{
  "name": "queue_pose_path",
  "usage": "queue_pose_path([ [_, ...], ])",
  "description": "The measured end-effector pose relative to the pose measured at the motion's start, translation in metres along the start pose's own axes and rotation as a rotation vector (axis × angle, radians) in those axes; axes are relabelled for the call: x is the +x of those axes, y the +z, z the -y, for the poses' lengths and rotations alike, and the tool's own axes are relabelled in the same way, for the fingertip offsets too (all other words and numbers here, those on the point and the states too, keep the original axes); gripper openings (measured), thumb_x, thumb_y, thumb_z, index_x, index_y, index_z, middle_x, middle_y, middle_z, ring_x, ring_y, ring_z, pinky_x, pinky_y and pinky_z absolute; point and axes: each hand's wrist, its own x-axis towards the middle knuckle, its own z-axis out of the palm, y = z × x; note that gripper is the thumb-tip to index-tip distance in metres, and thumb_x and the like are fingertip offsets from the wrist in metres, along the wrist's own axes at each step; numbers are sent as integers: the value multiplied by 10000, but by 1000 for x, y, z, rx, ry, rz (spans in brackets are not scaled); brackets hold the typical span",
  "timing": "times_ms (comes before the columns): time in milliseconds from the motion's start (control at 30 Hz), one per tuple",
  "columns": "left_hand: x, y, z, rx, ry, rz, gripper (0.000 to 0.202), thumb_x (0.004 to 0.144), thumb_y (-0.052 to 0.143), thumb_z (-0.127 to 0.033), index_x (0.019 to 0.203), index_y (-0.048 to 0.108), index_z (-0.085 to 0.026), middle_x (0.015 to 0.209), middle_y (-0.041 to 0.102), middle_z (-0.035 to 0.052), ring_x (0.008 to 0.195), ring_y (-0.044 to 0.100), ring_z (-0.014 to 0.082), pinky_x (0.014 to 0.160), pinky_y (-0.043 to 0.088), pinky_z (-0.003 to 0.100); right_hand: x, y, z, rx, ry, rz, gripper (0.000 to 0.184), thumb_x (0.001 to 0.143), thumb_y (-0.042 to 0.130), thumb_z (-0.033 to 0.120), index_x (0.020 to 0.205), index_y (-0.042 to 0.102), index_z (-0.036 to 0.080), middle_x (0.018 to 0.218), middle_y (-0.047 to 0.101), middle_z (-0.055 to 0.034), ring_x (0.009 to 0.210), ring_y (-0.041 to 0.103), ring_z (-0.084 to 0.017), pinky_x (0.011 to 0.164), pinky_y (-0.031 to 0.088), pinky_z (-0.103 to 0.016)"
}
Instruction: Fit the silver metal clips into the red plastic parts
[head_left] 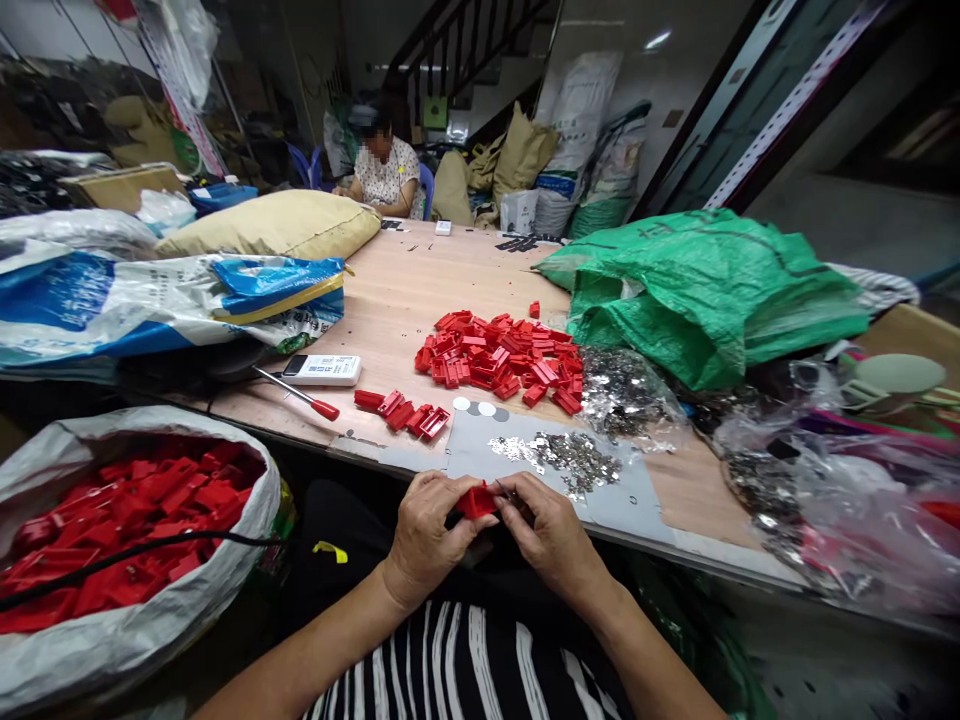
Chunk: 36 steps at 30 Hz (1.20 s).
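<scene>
Between my hands, just off the table's front edge, is a red plastic housing (474, 502). My left hand (431, 525) is closed on it with thumb and fingers. The fingers of my right hand (546, 530) are pinched together at its right end; what they hold is too small to make out. Beyond my hands, small shiny metal pieces (577, 460) lie spread on a grey sheet (630, 500). Behind them is a heap of similar red housings (495, 355), and several more red housings (405, 412) stand in a short row to the left.
An open white sack (255, 540) of red parts stands at my left. A red-handled screwdriver (322, 409) and a white box (322, 370) lie near the edge. A green sack (705, 280) and clear bags (870, 520) crowd the right. Another person (386, 175) sits across the table.
</scene>
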Motion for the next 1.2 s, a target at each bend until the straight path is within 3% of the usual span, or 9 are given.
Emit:
queue_pose_path([
  [433,-6,2,-10,7,33,-7,274,808,675,-347,1043,621,-216,930,744,41,808,685,188,894,461,388,-16,-5,7,7,16,13,127,895,474,167,876,592,208,800,600,-36,715,562,-164,665,451,-287],
  [700,-8,12,-12,-19,9,-12,292,776,718,-295,1036,609,-223,934,744,19,806,688,173,937,428,394,-19,-9,-8,337,158,57,194,926,478,314,878,628,200,861,593,-33,814,567,-163,740,439,-278],
  [800,-6,16,-13,-3,-6,-7,300,765,729,-298,1030,607,-224,932,744,8,806,691,168,967,408,407,-19,-13,-17,474,250,18,212,919,482,380,940,601,205,833,583,-9,751,539,-140,673,426,-252],
  [933,-4,18,-15,17,-12,13,295,777,714,-322,1037,610,-229,930,748,16,805,694,175,999,387,436,-20,-15,-26,452,309,5,233,886,528,424,866,554,193,742,507,21,637,441,-109,574,374,-228],
  [1200,-5,18,-16,0,12,35,278,812,673,-327,1066,612,-232,917,749,22,787,689,166,1049,357,464,-22,-4,-29,474,303,39,214,882,537,415,851,480,211,718,436,43,645,389,-109,589,361,-230],
])
